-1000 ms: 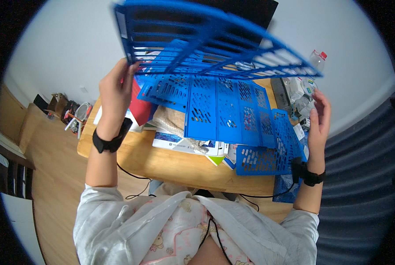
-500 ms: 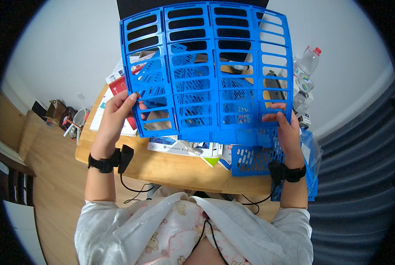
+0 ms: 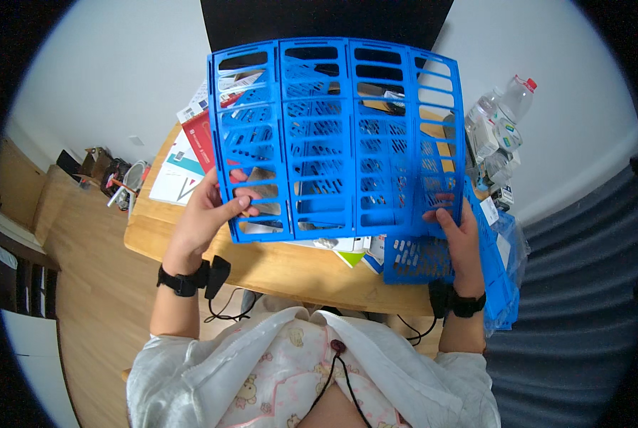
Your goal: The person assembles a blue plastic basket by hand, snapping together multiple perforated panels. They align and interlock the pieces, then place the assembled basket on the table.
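Note:
Between my two hands I hold up a large blue plastic slotted panel [image 3: 349, 143], a grid of rows of long openings. My left hand [image 3: 223, 203] grips its lower left edge, thumb in front and fingers through the slots behind. At the lower right edge, my right hand [image 3: 458, 227] pinches it the same way. Through the openings, more blue perforated panels show on the table behind. Another blue perforated piece [image 3: 413, 260] lies near the table's front, beside my right hand. How the pieces behind join is hidden.
The wooden table [image 3: 305, 274] carries a red box [image 3: 199, 143] and white printed packaging [image 3: 173, 182] at left. Plastic bottles [image 3: 516, 100] crowd the right. A black screen [image 3: 326, 20] stands behind. Blue pieces in clear plastic [image 3: 503, 285] sit at the right edge, near a dark curtain [image 3: 568, 285].
The panel has come lower and more upright, its top edge dropping in view. My left hand has shifted right and down with it; my right hand has lowered slightly. Both keep their grip.

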A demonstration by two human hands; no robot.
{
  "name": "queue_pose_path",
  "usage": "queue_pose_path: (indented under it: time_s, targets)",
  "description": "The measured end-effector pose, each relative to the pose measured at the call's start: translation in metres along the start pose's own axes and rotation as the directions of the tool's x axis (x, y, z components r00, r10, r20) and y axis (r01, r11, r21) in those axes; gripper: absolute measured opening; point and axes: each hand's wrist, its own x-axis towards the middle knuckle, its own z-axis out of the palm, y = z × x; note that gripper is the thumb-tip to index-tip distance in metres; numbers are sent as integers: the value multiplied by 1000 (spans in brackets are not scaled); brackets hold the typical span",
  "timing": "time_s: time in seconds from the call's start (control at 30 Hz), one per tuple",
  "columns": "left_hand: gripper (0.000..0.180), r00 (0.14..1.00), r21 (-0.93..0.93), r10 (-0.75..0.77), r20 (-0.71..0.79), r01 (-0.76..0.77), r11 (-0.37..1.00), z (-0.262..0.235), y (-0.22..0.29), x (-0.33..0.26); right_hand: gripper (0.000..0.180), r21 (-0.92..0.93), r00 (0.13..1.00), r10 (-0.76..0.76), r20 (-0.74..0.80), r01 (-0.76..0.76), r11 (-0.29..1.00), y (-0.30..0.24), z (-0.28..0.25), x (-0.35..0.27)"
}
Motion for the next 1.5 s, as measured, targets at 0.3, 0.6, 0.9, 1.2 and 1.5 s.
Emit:
queue_pose_path:
  time_s: [0.3, 0.6, 0.9, 1.2, 1.5]
  targets:
    - [30, 995, -54, -100, 1, 100, 993, -8, -18, -13, 32, -129, 997, 72, 18, -69, 989, 13, 3, -19]
    - [26, 991, -158, -125, 56, 133, 979, -22, -29, -16, 31, -136, 988, 132, 83, -120, 983, 9, 4, -20]
    - [25, 990, -88, -127, 59, 132, 987, -18, -28, -17, 19, -114, 991, 131, 36, -126, 985, 18, 2, -21]
    - [39, 993, -108, -92, 72, 100, 989, 0, -22, -8, 20, -21, 992, 120, -36, -120, 992, 21, 1, -14]
    - [50, 995, -62, -81, 57, 84, 995, 16, -14, -11, 26, 29, 975, 176, -138, -174, 984, 22, -2, -18]
